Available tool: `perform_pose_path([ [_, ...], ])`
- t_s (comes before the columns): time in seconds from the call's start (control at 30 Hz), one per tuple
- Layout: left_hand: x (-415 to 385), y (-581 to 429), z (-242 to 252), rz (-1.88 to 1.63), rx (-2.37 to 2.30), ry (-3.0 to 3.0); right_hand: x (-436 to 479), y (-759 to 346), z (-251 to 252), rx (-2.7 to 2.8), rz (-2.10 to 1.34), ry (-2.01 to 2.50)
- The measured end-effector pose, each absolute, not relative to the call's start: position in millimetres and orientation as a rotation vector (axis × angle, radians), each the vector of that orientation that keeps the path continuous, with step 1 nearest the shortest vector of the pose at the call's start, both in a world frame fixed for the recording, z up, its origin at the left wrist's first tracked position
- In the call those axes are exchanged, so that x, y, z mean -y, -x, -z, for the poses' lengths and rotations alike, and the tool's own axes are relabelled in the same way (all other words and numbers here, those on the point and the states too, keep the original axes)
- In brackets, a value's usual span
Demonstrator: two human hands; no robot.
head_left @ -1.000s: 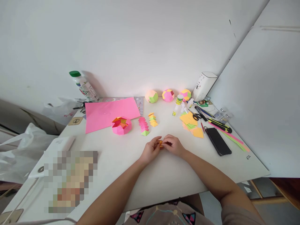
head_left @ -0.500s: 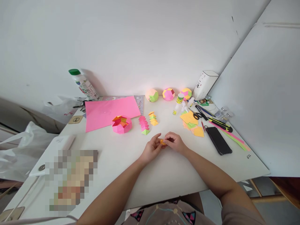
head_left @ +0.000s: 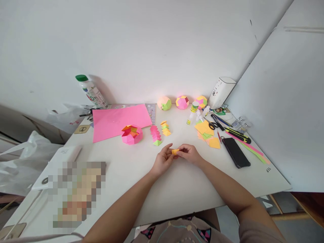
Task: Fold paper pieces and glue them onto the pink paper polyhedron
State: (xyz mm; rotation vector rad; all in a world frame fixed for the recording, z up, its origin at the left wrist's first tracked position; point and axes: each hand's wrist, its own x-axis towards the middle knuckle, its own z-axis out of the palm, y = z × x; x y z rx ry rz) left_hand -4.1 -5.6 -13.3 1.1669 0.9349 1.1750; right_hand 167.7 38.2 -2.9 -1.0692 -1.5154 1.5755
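Observation:
My left hand [head_left: 163, 161] and my right hand [head_left: 189, 154] meet over the middle of the white table [head_left: 182, 189]. Both pinch a small folded orange paper piece [head_left: 175, 152] between their fingertips. Just beyond them lie a row of folded pink and green paper units [head_left: 155, 134] and a shorter row of orange and green units [head_left: 165, 128]. A pink paper bowl shape with orange and red insides [head_left: 132, 134] stands to the left of those.
A large pink sheet [head_left: 118, 120] lies at the back left beside a bottle with a green cap [head_left: 90, 90]. Three paper balls [head_left: 182, 102] line the wall. Loose orange squares [head_left: 206, 131], scissors [head_left: 212, 124], a phone [head_left: 236, 152], a glue bottle [head_left: 193, 109] and cutters sit right.
Both hands have lifted slightly and shifted a little away from me, and the orange piece now shows more clearly between the fingertips.

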Motion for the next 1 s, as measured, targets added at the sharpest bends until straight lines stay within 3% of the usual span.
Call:
perform_pose_path([
  [0.23, 6.8, 2.7, 11.6, -1.179, -0.987, -1.218, -37.8, -166.1, 0.5, 1.491, -1.588, 1.068],
  [0.47, 3.8, 6.4, 1.8, -0.945, -1.067, -1.115, -37.7, -165.5, -2.4, 1.548, -1.519, 1.069],
  [1.0, 6.0, 6.2, -4.4, -0.923, -1.078, -1.119, -35.0, -168.7, -7.2, 1.782, -1.443, 1.102],
])
